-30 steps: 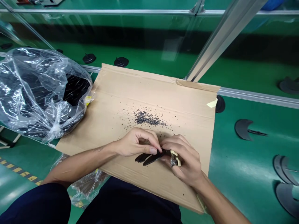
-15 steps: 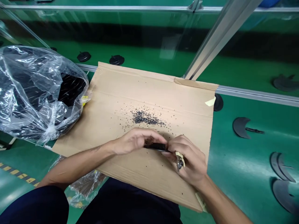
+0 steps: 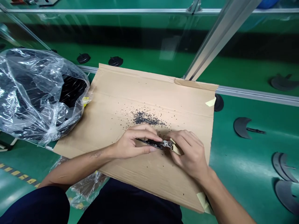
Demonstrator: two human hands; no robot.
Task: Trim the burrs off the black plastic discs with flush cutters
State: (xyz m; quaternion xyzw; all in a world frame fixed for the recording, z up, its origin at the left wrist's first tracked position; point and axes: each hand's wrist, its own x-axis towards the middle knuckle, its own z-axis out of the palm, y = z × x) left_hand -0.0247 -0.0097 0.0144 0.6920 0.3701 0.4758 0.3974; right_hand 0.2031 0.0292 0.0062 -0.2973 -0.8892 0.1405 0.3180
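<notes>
My left hand (image 3: 134, 143) pinches a thin black plastic part (image 3: 149, 142), held edge-on over a sheet of brown cardboard (image 3: 130, 90) on my lap. My right hand (image 3: 190, 154) grips a small metal cutting tool with a pale yellow handle (image 3: 170, 145); its tip touches the right end of the black part. A small heap of dark shavings (image 3: 146, 118) lies on the cardboard just beyond my fingers.
A clear plastic bag of black parts (image 3: 39, 93) sits at the left. Several black fan-shaped parts (image 3: 243, 127) lie on the green surface at the right, with more (image 3: 115, 61) behind the cardboard. An aluminium rail (image 3: 254, 95) and a slanted post (image 3: 215, 34) cross behind.
The black part has turned from flat to edge-on in my left hand. My right hand has brought the tool's tip up against the part's right end.
</notes>
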